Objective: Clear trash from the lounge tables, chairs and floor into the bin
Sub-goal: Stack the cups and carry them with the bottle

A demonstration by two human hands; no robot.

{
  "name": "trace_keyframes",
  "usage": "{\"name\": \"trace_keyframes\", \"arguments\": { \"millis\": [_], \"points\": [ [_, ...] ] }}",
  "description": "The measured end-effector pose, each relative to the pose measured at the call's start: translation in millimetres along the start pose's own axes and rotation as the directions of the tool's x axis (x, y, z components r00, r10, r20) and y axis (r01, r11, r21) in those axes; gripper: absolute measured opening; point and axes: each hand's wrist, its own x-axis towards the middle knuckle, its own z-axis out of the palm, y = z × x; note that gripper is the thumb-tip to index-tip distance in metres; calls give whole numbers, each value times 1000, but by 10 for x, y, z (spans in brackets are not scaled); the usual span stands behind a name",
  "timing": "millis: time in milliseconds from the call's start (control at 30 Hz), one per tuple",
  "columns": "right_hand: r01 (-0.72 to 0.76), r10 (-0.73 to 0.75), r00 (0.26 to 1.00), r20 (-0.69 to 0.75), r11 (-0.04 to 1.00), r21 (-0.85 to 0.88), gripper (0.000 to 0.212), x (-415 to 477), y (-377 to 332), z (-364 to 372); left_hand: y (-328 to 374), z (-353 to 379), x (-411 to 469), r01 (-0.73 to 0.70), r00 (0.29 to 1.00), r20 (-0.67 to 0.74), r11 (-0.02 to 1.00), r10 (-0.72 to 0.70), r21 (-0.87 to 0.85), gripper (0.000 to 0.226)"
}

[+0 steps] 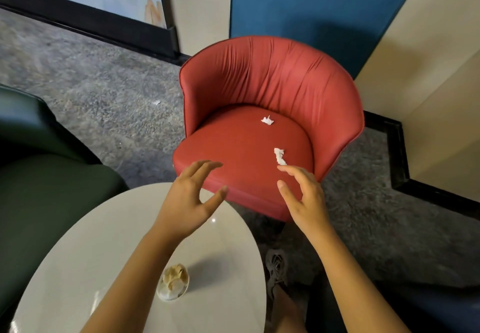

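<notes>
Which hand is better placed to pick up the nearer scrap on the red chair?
Right. The right hand has fingertips almost at the nearer scrap; the left hand is farther off, to its left. Both are open.

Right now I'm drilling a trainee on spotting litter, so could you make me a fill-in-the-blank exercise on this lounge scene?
1. The seat of the red chair holds ___ white paper scraps.
2. The left hand and the right hand each hold ___.
3. The clear cup of crumpled paper stands on the round ___.
4. The other chair, at the left edge, is dark ___.
Missing words: two; nothing; table; green.
</notes>
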Motion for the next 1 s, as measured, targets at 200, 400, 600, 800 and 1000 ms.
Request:
{"name": "trace_keyframes", "arguments": {
  "millis": [200, 400, 600, 800, 1000],
  "points": [
    [-21, 21, 999, 31, 1000, 8, 23, 880, 903, 8, -191, 568, 866, 133, 989, -63, 989, -137, -65, 52],
    [-59, 57, 982, 180, 998, 3, 28, 1905, 2181, 157, -567, 1613, 1942, 330, 939, -58, 934, -340, -135, 49],
    [-81, 81, 960, 268, 997, -14, 26, 2508, 2895, 196, -718, 2208, 2665, 420, 907, 69, 904, -415, -82, 46],
    [-155, 160, 943, 291, 987, -41, 28, 2795, 3537, 438, -1042, 2688, 3235, 404, 906, 145, 915, -397, -15, 46],
    [-183, 215, 898, 383, 976, -120, 40, 2708, 4199, 990, -1641, 3248, 3384, 456, 877, 186, 890, -444, -25, 46]
  ]
}}
